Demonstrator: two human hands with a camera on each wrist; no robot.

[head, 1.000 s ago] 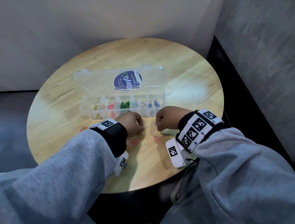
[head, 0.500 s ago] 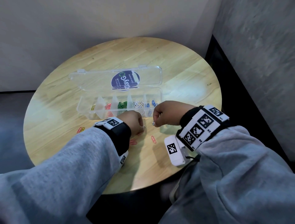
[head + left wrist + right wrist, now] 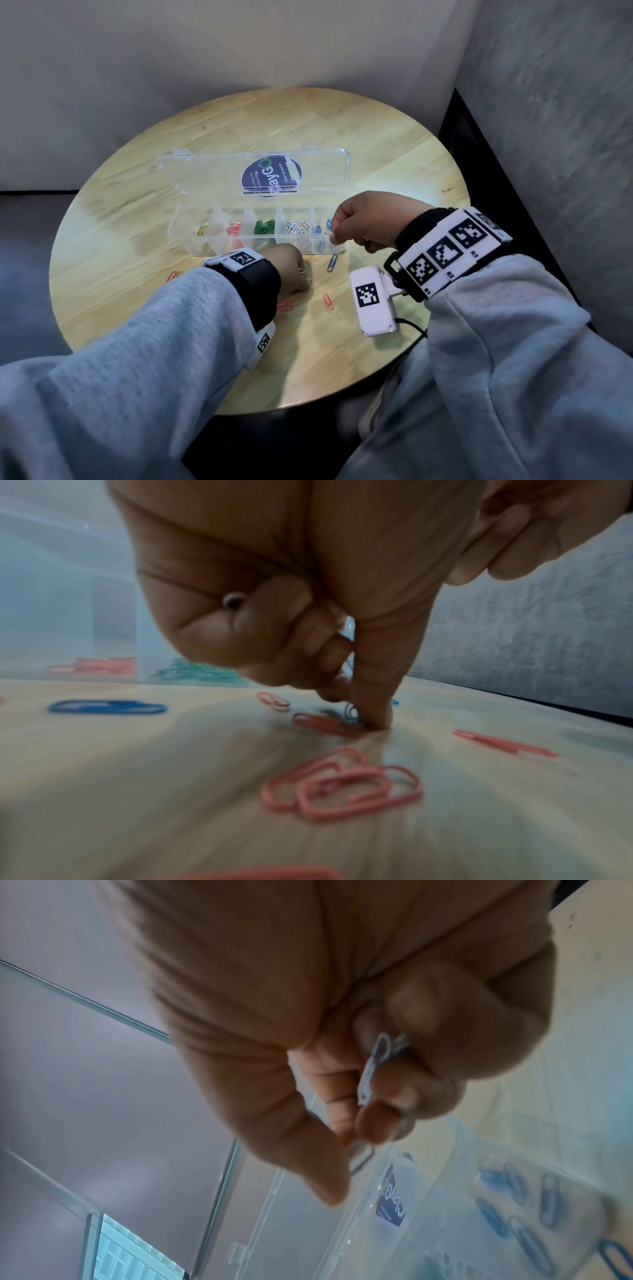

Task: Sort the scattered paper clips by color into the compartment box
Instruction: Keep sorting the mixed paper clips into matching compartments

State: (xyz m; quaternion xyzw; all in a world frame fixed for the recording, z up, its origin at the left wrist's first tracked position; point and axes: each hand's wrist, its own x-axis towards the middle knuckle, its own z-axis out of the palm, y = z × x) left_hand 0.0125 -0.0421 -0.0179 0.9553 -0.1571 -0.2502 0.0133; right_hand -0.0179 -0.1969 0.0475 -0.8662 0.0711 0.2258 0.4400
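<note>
open compartment box (image 3: 253, 240) walls off loose clips (image 3: 329, 301) from bare far tabletop (image 3: 394, 144).

- Both arms wear loose light-grey sweatshirt sleeves (image 3: 144, 359) of soft fleecy fabric, bunched in folds near the cuffs.
- The left wrist carries a black band (image 3: 255, 279) topped with a white plate bearing one black square fiducial marker.
- A white camera module (image 3: 264, 342) with a small checkered marker hangs under the left wrist.
- The right wrist carries a black strap (image 3: 416, 226) under a wide white band (image 3: 452, 250) printed with a row of black square markers.
- A white boxy camera unit (image 3: 373, 301) with one marker is fixed to the right strap by a black buckle; a thin black cable (image 3: 412, 327) leaves its lower end.
- A ring with a small bead sits on a finger of the left hand (image 3: 274, 588).
</note>
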